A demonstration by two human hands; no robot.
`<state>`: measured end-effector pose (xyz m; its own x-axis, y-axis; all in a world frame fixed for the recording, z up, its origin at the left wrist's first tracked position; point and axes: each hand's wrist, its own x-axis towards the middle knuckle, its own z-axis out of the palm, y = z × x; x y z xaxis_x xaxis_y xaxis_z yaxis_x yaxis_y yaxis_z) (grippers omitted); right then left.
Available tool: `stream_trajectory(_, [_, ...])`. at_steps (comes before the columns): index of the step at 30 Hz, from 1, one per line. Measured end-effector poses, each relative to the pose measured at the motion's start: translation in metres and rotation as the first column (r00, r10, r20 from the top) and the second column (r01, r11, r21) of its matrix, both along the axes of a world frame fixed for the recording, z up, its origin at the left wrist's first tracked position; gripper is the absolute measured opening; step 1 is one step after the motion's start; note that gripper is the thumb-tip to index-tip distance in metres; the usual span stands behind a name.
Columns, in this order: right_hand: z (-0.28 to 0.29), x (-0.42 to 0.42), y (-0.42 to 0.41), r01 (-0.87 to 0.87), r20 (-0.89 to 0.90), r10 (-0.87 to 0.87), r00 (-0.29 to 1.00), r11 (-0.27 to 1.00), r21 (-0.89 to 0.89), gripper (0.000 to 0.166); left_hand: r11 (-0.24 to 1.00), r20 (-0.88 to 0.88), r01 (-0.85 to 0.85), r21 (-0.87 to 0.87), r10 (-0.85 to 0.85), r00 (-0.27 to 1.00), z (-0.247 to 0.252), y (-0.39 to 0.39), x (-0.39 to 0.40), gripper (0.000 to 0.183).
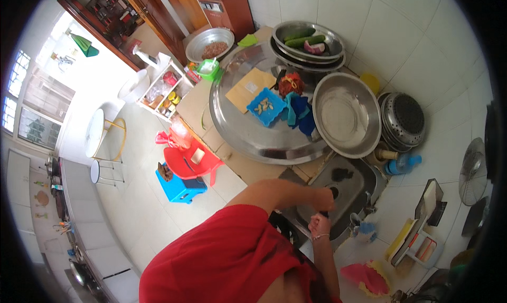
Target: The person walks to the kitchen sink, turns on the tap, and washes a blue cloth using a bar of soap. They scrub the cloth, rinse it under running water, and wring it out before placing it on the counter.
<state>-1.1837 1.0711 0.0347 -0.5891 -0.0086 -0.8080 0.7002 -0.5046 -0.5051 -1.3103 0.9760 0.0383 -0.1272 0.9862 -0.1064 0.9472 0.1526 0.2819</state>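
Both my hands are over the stainless-steel sink [358,184], close together. My left hand [324,200] reaches in from the upper side, its fingers mostly hidden behind the wrist and knuckles. My right hand [319,225], with a bracelet at the wrist, is curled just below it. A small dark thing [324,214] shows between the two hands; what it is and which hand grips it cannot be made out. The drain [334,191] lies beside my left hand, and a dark wet patch [342,174] marks the sink floor. A faucet [369,204] stands at the wall side.
A large metal basin [346,115] leans at the sink's far edge. Beyond it, a broad round metal lid [253,144] bears a blue plastic basket [266,107] with pale pieces, an envelope [241,95] and blue cloths [303,117]. Stacked bowls hold cucumbers [305,41]. A red plastic chair [186,160] stands behind.
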Motion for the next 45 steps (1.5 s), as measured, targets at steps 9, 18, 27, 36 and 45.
stream_trajectory(9, [-0.045, 0.007, -0.005, 0.252, 0.067, -0.254, 0.965, 0.822, -0.510, 0.056, 0.702, 0.348, -0.626, -0.338, 0.712, 0.611, -0.011, -0.034, 0.029, 0.071])
stream_trajectory(18, [-0.011, -0.014, 0.006, 0.248, -0.177, -0.256, 0.950, 0.966, -0.069, 0.041, 0.490, 0.819, -0.767, -0.415, 0.568, -0.080, 0.042, -0.049, 0.028, 0.043])
stream_trajectory(27, [0.003, -0.036, -0.011, -0.149, -0.550, 0.538, 0.638, 0.788, 0.598, 0.051, 0.663, 0.881, -0.625, -0.412, 0.465, -0.088, 0.059, -0.136, 0.030, 0.058])
stream_trajectory(36, [0.062, 0.012, -0.165, -0.082, -0.322, 0.161, 0.933, 0.966, 0.246, 0.057, 0.451, 0.832, -0.872, -0.189, 0.545, 0.102, 0.034, -0.219, 0.079, 0.059])
stream_trajectory(45, [0.087, 0.003, -0.233, -0.276, -0.442, 0.781, 0.442, 0.587, 0.761, 0.038, 0.122, 0.699, -0.982, 0.142, 0.690, 0.187, 0.080, -0.337, 0.115, 0.039])
